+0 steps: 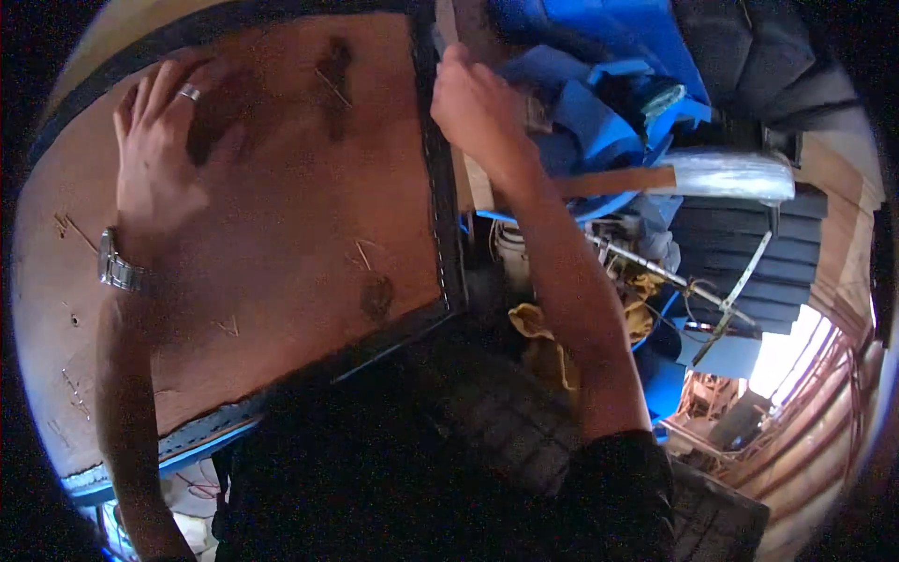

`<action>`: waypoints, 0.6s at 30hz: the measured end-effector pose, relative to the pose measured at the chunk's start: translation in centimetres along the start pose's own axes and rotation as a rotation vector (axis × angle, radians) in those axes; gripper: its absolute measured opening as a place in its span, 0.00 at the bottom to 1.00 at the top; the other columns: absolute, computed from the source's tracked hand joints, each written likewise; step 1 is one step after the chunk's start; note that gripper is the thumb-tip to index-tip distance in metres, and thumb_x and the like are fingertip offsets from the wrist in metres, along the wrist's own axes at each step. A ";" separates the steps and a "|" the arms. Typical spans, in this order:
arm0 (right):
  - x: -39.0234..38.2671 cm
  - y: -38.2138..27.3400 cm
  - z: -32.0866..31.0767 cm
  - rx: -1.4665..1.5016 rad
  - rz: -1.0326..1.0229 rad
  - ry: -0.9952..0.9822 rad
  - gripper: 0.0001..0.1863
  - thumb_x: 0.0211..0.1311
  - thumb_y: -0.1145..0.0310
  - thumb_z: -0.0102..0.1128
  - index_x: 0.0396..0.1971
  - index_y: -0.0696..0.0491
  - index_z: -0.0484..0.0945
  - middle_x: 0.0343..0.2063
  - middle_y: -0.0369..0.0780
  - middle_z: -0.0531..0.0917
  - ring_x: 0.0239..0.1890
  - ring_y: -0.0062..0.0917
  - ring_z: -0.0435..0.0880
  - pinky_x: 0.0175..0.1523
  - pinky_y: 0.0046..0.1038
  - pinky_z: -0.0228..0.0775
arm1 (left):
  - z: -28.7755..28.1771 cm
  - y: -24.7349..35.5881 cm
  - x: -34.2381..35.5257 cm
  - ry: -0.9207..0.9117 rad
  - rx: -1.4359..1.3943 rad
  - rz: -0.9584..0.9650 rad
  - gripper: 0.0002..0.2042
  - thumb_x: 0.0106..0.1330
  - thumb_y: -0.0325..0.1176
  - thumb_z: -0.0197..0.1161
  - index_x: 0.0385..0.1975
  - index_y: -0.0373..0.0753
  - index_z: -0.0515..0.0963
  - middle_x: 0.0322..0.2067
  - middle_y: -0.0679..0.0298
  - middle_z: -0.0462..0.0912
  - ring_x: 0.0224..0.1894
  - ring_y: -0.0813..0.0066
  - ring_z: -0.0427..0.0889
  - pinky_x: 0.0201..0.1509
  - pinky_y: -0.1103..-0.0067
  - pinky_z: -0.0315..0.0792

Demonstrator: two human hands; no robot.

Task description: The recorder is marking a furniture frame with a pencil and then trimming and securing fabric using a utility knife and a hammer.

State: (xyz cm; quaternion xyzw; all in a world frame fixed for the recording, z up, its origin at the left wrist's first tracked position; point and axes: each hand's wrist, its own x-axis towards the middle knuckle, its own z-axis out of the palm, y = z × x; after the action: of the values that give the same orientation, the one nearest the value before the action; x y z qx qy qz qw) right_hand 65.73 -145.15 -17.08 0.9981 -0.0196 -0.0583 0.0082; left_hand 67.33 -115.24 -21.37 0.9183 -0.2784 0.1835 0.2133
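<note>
A brown board (281, 225) lies before me, its border wrapped in black stapled material (433, 178). My left hand (161, 140), with a ring and a metal wristwatch, rests on the far left part of the board with its fingers apart and holds nothing. At the board's far right corner, my right hand (478, 112) is closed around a flat, pale, blade-like tool (447, 21) that points away from me along the black edge. Its exact kind is unclear, since the fist hides its lower part. Thin twine-like loops (363, 253) poke out of the board in several spots.
Right of the board is a large blue container (609, 28) with crumpled blue material in it. A roll of clear wrap (730, 176) on a brown core lies across it. Below are a white bucket (512, 253), yellow cloth (534, 323), a metal rod (646, 267) and dark ribbed stacks (749, 239).
</note>
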 end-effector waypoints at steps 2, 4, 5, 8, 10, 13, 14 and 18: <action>-0.3 -0.1 0.2 0.008 -0.024 0.030 0.10 0.60 0.67 0.50 0.36 0.59 0.68 0.27 0.56 0.80 0.33 0.55 0.79 0.39 0.51 0.72 | 0.3 -0.7 -0.1 0.009 -0.022 0.041 0.23 0.53 0.37 0.63 0.51 0.42 0.72 0.53 0.60 0.70 0.57 0.59 0.67 0.62 0.63 0.56; -1.0 0.2 0.5 -0.016 -0.011 0.035 0.10 0.59 0.68 0.51 0.36 0.58 0.68 0.25 0.55 0.80 0.31 0.53 0.80 0.37 0.50 0.72 | 0.8 -1.0 -0.4 0.046 -0.010 0.076 0.23 0.54 0.38 0.62 0.52 0.41 0.72 0.54 0.60 0.70 0.58 0.58 0.66 0.63 0.64 0.55; -1.3 0.3 0.6 -0.013 -0.010 0.034 0.10 0.59 0.68 0.51 0.36 0.58 0.68 0.25 0.55 0.80 0.31 0.53 0.80 0.37 0.50 0.72 | 0.9 -1.1 -0.4 0.043 -0.009 0.077 0.23 0.54 0.38 0.62 0.52 0.41 0.72 0.54 0.60 0.70 0.58 0.58 0.66 0.63 0.64 0.55; -2.6 0.2 0.5 0.032 -0.027 0.033 0.11 0.58 0.68 0.52 0.36 0.59 0.68 0.24 0.54 0.80 0.30 0.52 0.80 0.36 0.50 0.72 | 1.0 -1.2 -0.6 0.004 0.072 0.061 0.23 0.56 0.40 0.61 0.52 0.40 0.72 0.54 0.58 0.71 0.59 0.57 0.66 0.63 0.64 0.55; -3.7 0.0 0.4 0.052 -0.018 -0.044 0.17 0.52 0.76 0.52 0.42 0.66 0.68 0.31 0.59 0.79 0.35 0.53 0.80 0.42 0.47 0.74 | 1.1 -1.3 -0.8 0.045 0.099 0.070 0.23 0.58 0.41 0.61 0.52 0.40 0.72 0.55 0.58 0.70 0.59 0.57 0.66 0.63 0.64 0.55; -5.0 0.8 1.0 0.012 -0.089 0.013 0.17 0.53 0.74 0.51 0.43 0.65 0.69 0.32 0.59 0.79 0.34 0.53 0.80 0.41 0.46 0.75 | 1.7 -1.8 -1.0 0.065 0.065 0.088 0.23 0.59 0.43 0.60 0.53 0.39 0.71 0.56 0.58 0.70 0.59 0.58 0.66 0.64 0.63 0.54; -5.5 0.8 1.1 0.013 -0.085 0.011 0.17 0.53 0.74 0.51 0.43 0.65 0.69 0.32 0.59 0.79 0.34 0.53 0.80 0.41 0.46 0.75 | 1.5 -1.7 -0.9 0.053 0.107 0.094 0.23 0.60 0.43 0.60 0.53 0.39 0.71 0.56 0.59 0.70 0.58 0.59 0.67 0.63 0.64 0.55; -7.9 0.5 1.1 -0.028 0.005 -0.078 0.19 0.52 0.73 0.52 0.45 0.64 0.69 0.28 0.57 0.80 0.31 0.49 0.82 0.38 0.45 0.76 | 1.7 -1.7 -1.2 -0.006 0.152 0.060 0.23 0.61 0.44 0.59 0.54 0.40 0.71 0.57 0.61 0.69 0.60 0.64 0.67 0.64 0.68 0.55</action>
State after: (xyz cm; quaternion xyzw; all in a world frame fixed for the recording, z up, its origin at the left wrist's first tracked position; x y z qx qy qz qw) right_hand 57.77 -145.38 -17.30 0.9948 -0.0216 -0.0976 0.0214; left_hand 67.79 -114.33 -23.84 0.9235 -0.2918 0.2079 0.1368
